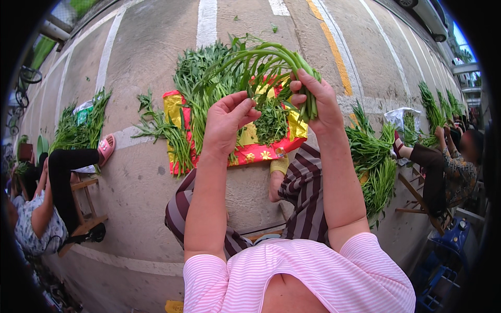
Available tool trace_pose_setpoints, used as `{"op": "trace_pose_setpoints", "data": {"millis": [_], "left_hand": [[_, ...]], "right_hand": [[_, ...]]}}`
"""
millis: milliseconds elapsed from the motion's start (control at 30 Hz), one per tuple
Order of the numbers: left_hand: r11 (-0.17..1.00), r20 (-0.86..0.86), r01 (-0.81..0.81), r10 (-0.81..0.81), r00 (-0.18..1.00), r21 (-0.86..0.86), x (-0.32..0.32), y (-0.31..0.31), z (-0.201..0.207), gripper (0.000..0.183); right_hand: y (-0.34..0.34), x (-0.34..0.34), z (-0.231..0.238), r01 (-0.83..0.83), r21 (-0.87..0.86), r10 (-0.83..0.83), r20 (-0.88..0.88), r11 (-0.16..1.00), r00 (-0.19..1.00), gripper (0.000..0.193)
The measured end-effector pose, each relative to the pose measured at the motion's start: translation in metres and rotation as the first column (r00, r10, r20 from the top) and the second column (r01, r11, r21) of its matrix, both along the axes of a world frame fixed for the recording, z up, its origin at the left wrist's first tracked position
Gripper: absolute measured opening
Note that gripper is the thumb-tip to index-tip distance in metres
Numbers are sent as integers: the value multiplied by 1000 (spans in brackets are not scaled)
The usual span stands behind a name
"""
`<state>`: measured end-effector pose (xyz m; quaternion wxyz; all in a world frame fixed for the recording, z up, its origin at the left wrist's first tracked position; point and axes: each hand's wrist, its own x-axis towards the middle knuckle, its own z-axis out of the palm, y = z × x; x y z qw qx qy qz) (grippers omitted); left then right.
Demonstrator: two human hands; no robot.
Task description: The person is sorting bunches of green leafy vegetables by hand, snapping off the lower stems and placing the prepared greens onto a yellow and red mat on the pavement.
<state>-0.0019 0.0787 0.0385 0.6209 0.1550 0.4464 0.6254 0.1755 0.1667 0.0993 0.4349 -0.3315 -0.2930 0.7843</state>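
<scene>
Pink-striped shirt (pixel 302 266), right hand (pixel 321 96) around smooth arching stems (pixel 290 59), patterned red-gold sheet (pixel 253 155)

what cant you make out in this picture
- Head view: whether the left hand pinches anything; whatever may be between thumb and fingertip is too small or hidden.
- Head view: the part of the stems inside the right hand, hidden by its fingers and palm.
- Head view: much of the red sheet, covered by greens.
- Head view: the rest of the car, cut off by the dark round edge.
</scene>
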Motion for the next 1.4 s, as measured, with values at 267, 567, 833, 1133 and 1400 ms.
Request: {"op": "trace_pose_setpoints", "data": {"millis": [267, 567, 833, 1133, 1400], "left_hand": [[993, -399, -70, 26, 917, -95, 0, -3, 3, 17], [981, -540, -172, 99, 836, -87, -2, -1, 3, 11], [962, -154, -272, 266, 952, -21, -11, -2, 2, 7], [950, -155, -312, 311, 938, 22, -15, -3, 9, 14], [957, -536, 46, 121, 836, 287, 25, -8, 40, 19]], "right_hand": [[3, 5, -3, -1, 1, 1, 0, 1000, 1000, 23], [5, 5, -6, -13, -54, 11, -47, 998, 999, 17], [7, 9, -15, -132, -227, 54, -320, 965, 946, 22], [11, 14, -20, -87, -256, -32, -426, 963, 904, 24], [2, 1, -15, -39, -200, -33, -347, 979, 937, 19]]}}
